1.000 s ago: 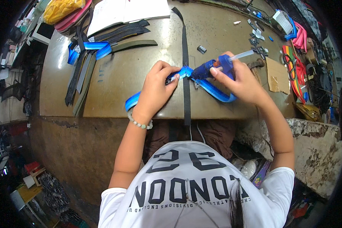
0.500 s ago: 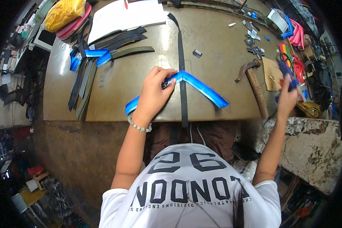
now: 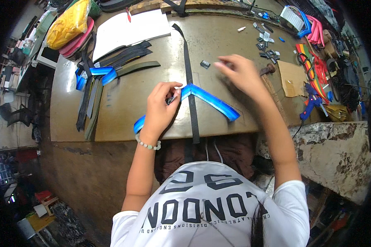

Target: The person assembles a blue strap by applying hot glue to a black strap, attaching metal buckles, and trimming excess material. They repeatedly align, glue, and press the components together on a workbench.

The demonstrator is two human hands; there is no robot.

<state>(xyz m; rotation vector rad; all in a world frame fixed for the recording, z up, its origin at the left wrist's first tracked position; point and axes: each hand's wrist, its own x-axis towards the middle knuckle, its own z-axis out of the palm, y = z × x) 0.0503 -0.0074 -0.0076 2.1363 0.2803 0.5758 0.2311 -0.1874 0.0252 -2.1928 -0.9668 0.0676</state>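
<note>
A blue V-shaped strap (image 3: pixel 215 102) with a lighter band lies across a long black strip (image 3: pixel 194 117) on the table. My left hand (image 3: pixel 161 105) pinches the strap's left arm just left of the bend, its fingertips closed. Something small and dark shows beneath those fingers; I cannot make out what. Above the table, my right hand (image 3: pixel 246 76) is slightly blurred, fingers stretched out to the left, with nothing visible in them. Just beyond its fingertips sits a small black tag (image 3: pixel 205 64). A blue glue gun (image 3: pixel 312 100) lies at the table's right side.
A hammer (image 3: pixel 268 69) is partly behind my right arm. Beyond it are a cardboard piece (image 3: pixel 292 79) and several black tags (image 3: pixel 269 54). At the left lie dark straps (image 3: pixel 123 57), another blue strap (image 3: pixel 109 75) and an open notebook (image 3: pixel 132 31). A yellow bag (image 3: pixel 68 24) tops stacked soles.
My right hand has let go of the blue glue gun and moved left across the table toward the lone black tag. The left hand keeps its hold on the strap.
</note>
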